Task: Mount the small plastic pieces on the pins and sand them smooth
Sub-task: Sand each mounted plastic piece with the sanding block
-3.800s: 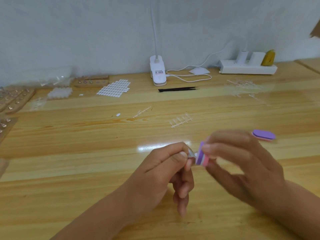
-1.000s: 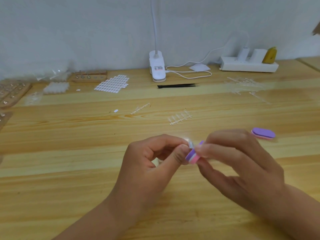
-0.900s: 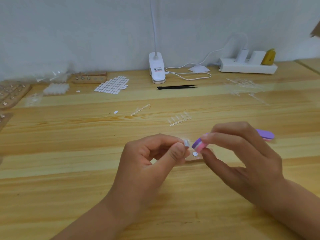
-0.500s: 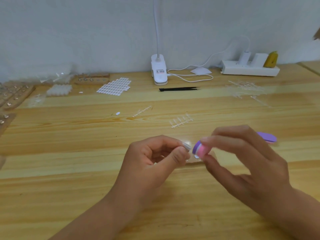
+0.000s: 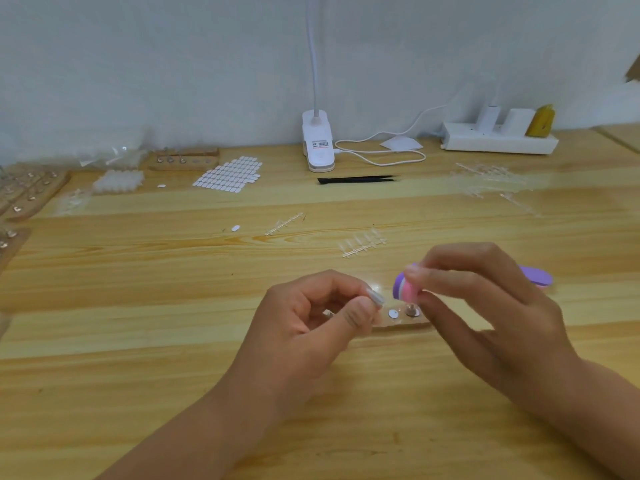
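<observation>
My left hand pinches a small clear plastic piece between thumb and forefinger, just above the table. My right hand holds a pink and purple sanding block by its end, a short gap to the right of the piece. Below and between the hands lies a small wooden pin strip with a white disc and a metal pin showing on it; its left part is hidden by my left hand.
A second purple sanding block lies behind my right hand. Clear plastic sprues lie mid-table, with more sprues at the back right. Black tweezers, a lamp clamp, a power strip, a white sticker sheet and wooden pin boards line the back.
The sanding block was rubbing against the piece a second ago; the hands have drawn apart, leaving a gap and uncovering the pin strip on the table.
</observation>
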Demonstrator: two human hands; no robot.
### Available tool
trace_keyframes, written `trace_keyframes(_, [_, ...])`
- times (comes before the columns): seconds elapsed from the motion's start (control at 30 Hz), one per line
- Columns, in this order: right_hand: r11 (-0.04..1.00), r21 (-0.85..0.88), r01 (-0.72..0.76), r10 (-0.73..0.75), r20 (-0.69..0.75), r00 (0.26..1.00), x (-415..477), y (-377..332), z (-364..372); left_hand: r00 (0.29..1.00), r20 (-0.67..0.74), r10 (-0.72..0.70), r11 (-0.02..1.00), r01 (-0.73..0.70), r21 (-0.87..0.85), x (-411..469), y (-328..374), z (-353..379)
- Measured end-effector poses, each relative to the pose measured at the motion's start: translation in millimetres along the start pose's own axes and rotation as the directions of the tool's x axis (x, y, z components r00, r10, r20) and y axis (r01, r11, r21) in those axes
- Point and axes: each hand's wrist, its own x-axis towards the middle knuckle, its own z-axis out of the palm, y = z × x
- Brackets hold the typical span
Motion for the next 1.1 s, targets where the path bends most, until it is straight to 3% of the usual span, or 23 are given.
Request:
trace_keyframes(0.17, [0.995,0.029,0.097,-0.097,-0.015,0.995,-5.1,-10.4,3.0,0.998,0.056,0.005,1.0,-0.006,0.015,-2.4,0.4,4.1])
trace_keyframes(0.33, [0.999,0.024,0.037,-0.035,-0.076,0.996,1.1,-5.3,0.1,0.996,0.085,0.005,1.0,-0.006,0.011,-1.1,0.7,3.1])
trace_keyframes(0.43, [0.992,0.011,0.126,-0.126,-0.017,0.992,-4.7,-12.8,4.7,0.995,0.098,0.014,1.0,-0.016,0.024,-1.3,1.1,5.3])
trace_keyframes(0.6, [0.999,-0.011,0.039,-0.04,-0.061,0.997,-0.2,-1.0,2.2,0.998,0.069,0.007,0.999,-0.01,0.04,-0.7,1.9,2.6])
trace_keyframes(0.73, [0.99,0.034,0.138,-0.138,-0.007,0.99,-5.1,-12.3,7.8,0.996,0.086,-0.005,0.998,0.0,0.062,-2.3,2.7,6.1])
trace_keyframes(0.87, [0.995,0.097,0.014,-0.013,-0.008,1.0,-0.4,1.0,2.8,0.996,0.085,-0.001,0.998,-0.004,0.058,-3.0,3.6,5.5])
trace_keyframes(1.0, [0.983,0.151,0.103,-0.107,0.018,0.994,-5.6,-11.1,8.8,0.997,0.077,-0.013,0.998,0.009,0.055,-3.6,3.1,6.5])
trace_keyframes(1.1, [0.994,0.087,0.069,-0.072,0.032,0.997,-5.7,0.3,5.2,0.998,0.061,-0.011,0.998,0.007,0.069,-3.3,2.7,4.9])
